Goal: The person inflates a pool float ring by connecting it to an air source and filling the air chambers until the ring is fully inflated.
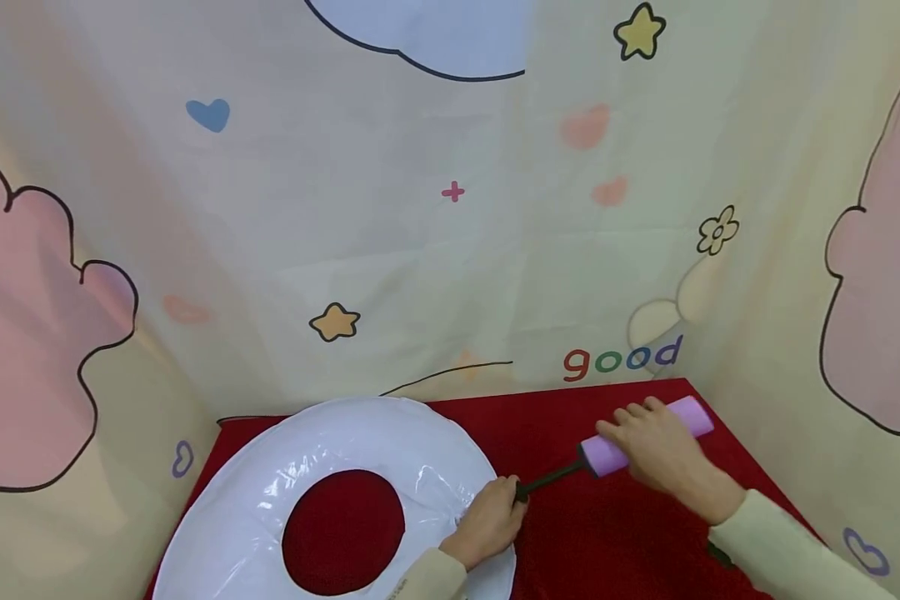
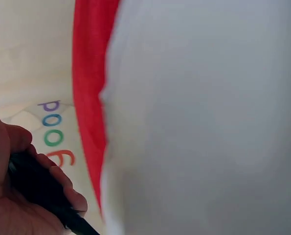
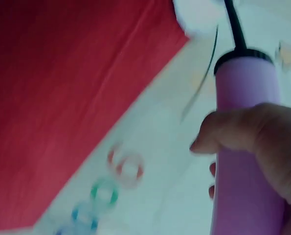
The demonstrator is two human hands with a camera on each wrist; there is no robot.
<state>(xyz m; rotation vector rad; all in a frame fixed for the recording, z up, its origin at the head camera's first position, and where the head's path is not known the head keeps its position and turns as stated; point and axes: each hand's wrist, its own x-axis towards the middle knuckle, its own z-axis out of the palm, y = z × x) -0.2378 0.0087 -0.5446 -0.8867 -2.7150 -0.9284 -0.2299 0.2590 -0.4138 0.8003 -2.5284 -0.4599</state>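
Note:
A hand pump has a pink-purple barrel [image 1: 693, 415] and a thin black rod [image 1: 553, 478]. My right hand [image 1: 663, 454] grips the barrel around its middle; in the right wrist view the thumb lies across the barrel [image 3: 248, 196]. Curled round the black handle [image 2: 37, 188] at the rod's other end is my left hand [image 1: 487, 523]. A good length of rod shows between barrel and left hand. The white inflatable ring [image 1: 225, 517] lies flat, looking full, with some creases at its inner edge. My left hand overlaps its right side in the head view.
A red cloth [image 1: 585, 550] covers the table under the ring. Behind and at both sides hangs a pale printed curtain [image 1: 390, 208] with stars, hearts and the word "good". Something small and dark [image 1: 720, 556] shows beside my right sleeve.

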